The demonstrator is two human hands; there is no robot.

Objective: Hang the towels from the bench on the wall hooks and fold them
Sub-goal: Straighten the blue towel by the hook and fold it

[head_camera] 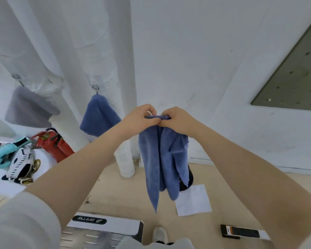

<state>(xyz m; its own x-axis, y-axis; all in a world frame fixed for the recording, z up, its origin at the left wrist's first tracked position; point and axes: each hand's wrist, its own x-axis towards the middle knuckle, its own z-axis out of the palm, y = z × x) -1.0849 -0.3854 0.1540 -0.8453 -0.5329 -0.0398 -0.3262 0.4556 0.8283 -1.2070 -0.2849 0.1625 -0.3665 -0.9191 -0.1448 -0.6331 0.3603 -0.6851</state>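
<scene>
Both my left hand [142, 117] and right hand [176, 121] are pinching the blue towel [162, 159] by its top edge. Best bet: find the loop, keep it open for a hook.

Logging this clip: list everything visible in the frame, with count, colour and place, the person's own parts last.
Blue terry towel in the hands: 1, blue, hanging down at centre.
Blue towel on a wall hook: 1, blue, left of centre.
Grey towel on a wall hook: 1, grey, far left.
Red fire extinguisher: 1, red, on the floor at left.
White paper sheet: 1, white, on the floor below the held towel.
White wrapped pipes: several, white, along the wall.
Left hand: 1, pinches the held towel's top edge.
Right hand: 1, grips the same edge.
</scene>
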